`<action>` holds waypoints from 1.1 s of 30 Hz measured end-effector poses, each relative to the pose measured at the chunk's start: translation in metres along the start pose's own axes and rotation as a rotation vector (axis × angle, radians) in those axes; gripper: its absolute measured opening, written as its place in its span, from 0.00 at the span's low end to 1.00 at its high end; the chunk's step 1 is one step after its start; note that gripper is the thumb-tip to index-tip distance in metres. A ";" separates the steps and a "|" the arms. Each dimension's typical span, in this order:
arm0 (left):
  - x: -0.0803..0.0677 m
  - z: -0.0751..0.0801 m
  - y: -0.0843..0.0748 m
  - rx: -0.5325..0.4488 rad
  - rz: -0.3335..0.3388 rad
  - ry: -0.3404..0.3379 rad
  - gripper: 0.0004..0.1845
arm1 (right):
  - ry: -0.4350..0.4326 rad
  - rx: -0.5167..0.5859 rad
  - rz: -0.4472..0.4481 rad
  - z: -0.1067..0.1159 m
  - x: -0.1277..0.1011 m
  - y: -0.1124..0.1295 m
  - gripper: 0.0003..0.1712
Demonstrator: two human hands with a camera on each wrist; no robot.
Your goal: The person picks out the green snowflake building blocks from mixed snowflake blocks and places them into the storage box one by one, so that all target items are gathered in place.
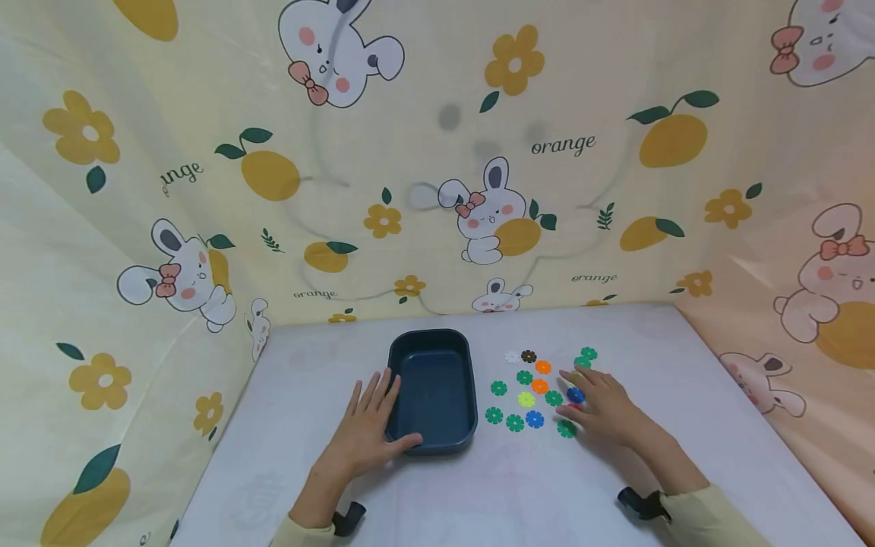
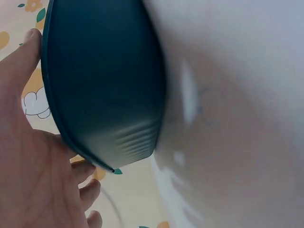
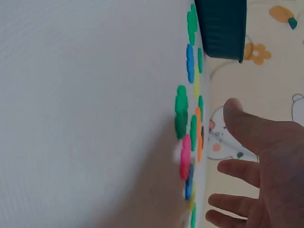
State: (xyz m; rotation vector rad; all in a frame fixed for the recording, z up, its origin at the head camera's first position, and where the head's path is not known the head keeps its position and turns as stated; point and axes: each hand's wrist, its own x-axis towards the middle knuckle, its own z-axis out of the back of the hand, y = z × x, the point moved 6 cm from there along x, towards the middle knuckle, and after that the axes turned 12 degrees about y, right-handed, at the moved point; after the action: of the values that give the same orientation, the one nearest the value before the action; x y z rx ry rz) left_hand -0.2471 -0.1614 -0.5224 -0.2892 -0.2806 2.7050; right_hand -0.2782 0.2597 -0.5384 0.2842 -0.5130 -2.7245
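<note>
A dark blue-green rectangular tray (image 1: 437,391) stands on the white table. My left hand (image 1: 362,437) rests on its left side, fingers fairly straight and thumb at the near rim; in the left wrist view this hand (image 2: 40,175) lies along the tray's edge (image 2: 104,90). Flat notched plastic discs are scattered to the right of the tray, among them a blue disc (image 1: 535,419), a yellow disc (image 1: 526,399) and an orange disc (image 1: 540,387). Above the rightmost ones hovers my right hand (image 1: 608,406), fingers apart. A pink disc (image 3: 185,156) is partly hidden under it in the head view.
Several green discs, one being the green disc (image 1: 494,415), lie around the others. At the back are a white disc (image 1: 512,357) and a brown disc (image 1: 529,356). Printed cloth (image 1: 410,152) with rabbits and oranges hangs behind and beside the table (image 1: 506,494).
</note>
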 end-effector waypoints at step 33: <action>0.002 -0.011 -0.002 -0.057 0.014 0.028 0.68 | 0.086 0.176 -0.009 -0.005 0.034 0.010 0.15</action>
State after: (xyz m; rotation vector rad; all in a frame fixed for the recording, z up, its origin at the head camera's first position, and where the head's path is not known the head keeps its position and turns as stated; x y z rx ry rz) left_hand -0.2453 -0.1574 -0.5331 -0.3461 -0.3498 2.7079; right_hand -0.3055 0.2366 -0.5437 0.4474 -0.7300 -2.6659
